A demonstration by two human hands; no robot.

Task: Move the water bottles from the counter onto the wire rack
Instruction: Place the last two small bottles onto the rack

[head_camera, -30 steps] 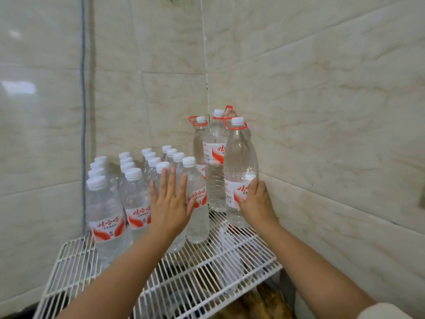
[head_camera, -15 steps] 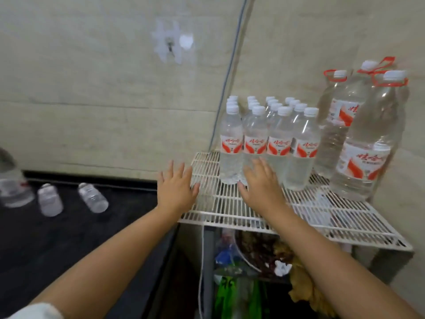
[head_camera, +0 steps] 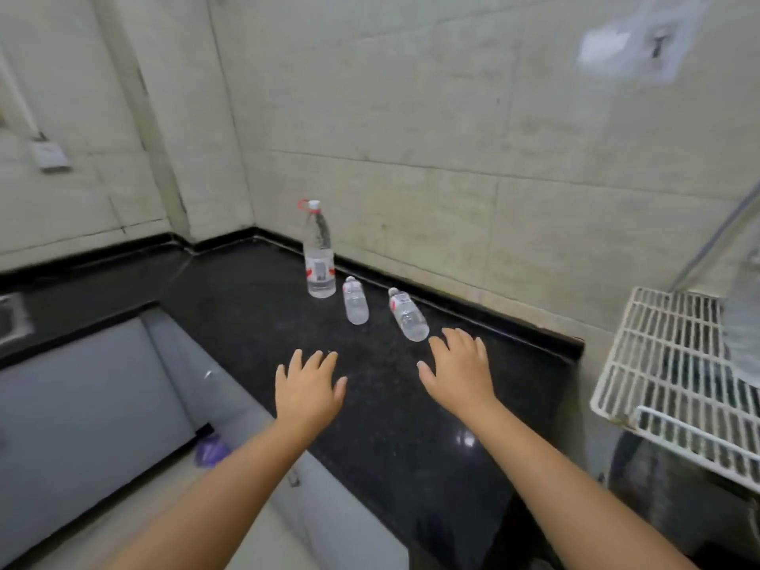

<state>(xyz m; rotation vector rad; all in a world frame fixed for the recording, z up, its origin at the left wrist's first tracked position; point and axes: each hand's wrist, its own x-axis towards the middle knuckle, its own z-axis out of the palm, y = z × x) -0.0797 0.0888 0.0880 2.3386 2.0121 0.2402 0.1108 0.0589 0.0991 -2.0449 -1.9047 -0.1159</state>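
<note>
A tall water bottle (head_camera: 318, 257) with a red-ringed cap stands upright on the black counter (head_camera: 255, 314) near the back wall. Two small clear bottles lie on their sides beside it, one (head_camera: 355, 301) in the middle and one (head_camera: 407, 315) to the right. My left hand (head_camera: 309, 389) hovers over the counter with fingers spread, holding nothing. My right hand (head_camera: 459, 371) is stretched out flat, its fingertips just short of the right lying bottle. The white wire rack (head_camera: 674, 364) shows at the right edge, with a blurred bottle on it.
A grey sink basin (head_camera: 82, 405) lies left of the counter, with a purple object (head_camera: 210, 450) in it. Tiled walls close in the corner behind. A gap separates the counter's right end from the rack.
The view has swung left from the rack to the counter. Both hands left the bottles on the rack and now reach over the counter toward the lying bottles.
</note>
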